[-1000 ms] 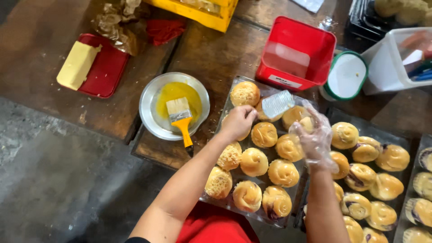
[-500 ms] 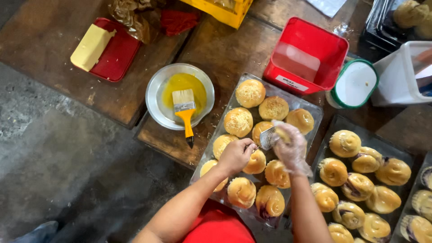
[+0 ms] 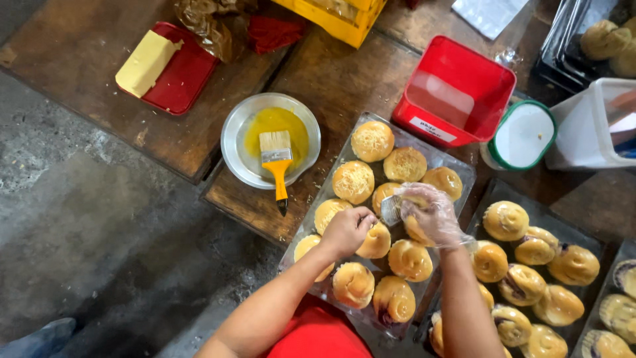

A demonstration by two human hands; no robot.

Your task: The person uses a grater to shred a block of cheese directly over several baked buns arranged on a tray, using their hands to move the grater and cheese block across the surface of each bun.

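Two hands meet over the foil-lined tray [image 3: 464,174] of golden buns: the bare left hand [image 3: 346,231] is pinched shut over a bun [image 3: 375,241] at the tray's middle, while the right hand [image 3: 429,215], in a clear plastic glove, grips a small pale block [image 3: 391,209] just beside it. Three buns at the tray's far end carry grated topping. Left of the tray on the wooden bench [image 3: 331,79] sits a metal bowl [image 3: 233,140] of yellow liquid with an orange-handled brush [image 3: 277,162] across it, and a red tub [image 3: 454,91] stands beyond.

The gloved right hand [image 3: 430,215] hides one bun [image 3: 414,229]; bottom-right buns [image 3: 606,345] run off-frame
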